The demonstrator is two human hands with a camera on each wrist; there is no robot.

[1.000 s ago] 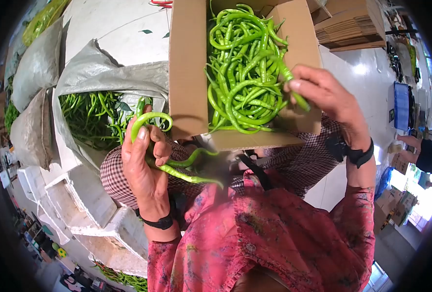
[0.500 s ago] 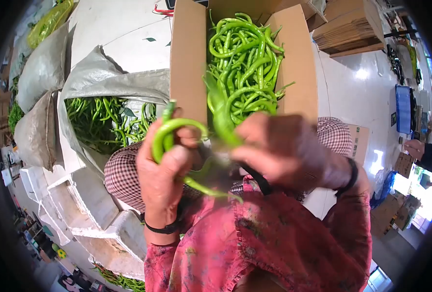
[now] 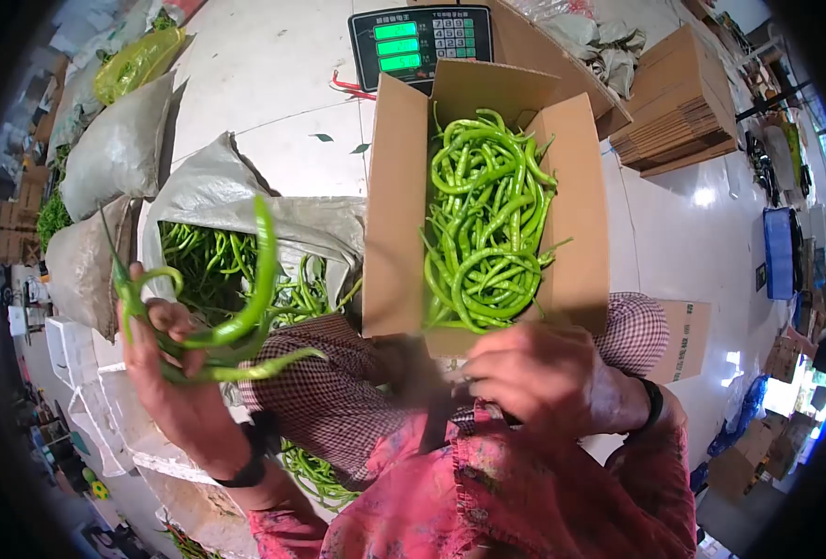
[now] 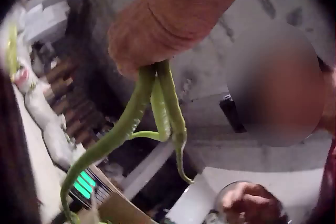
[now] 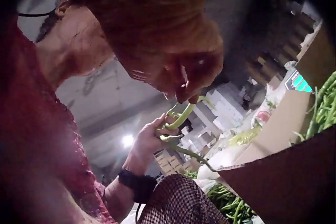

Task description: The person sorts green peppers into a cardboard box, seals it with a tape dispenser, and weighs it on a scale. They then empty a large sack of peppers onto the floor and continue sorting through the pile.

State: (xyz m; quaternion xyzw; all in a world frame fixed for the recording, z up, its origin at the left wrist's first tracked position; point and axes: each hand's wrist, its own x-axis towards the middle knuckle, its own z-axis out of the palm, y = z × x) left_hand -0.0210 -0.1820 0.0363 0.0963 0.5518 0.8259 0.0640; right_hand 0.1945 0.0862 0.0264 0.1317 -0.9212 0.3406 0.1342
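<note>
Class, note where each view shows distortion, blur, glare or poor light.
Head view: fisheye bending with black corners, the right hand blurred, glare on the pale floor. Left wrist view: dim and soft, a smooth blurred patch at right, the green display glowing. Right wrist view: foreground hand in shadow, one bright light flaring.

Pale tiled floor point(image 3: 646, 233) with thin dark joints, glare patch point(image 3: 704, 197) at right, stacked flattened cartons point(image 3: 678, 102) at upper right, blue crate point(image 3: 779, 244) at right edge, very bright opening point(image 3: 790, 387) below it, white boxes point(image 3: 120, 410) at lower left, greyish ceiling point(image 5: 118, 98).
</note>
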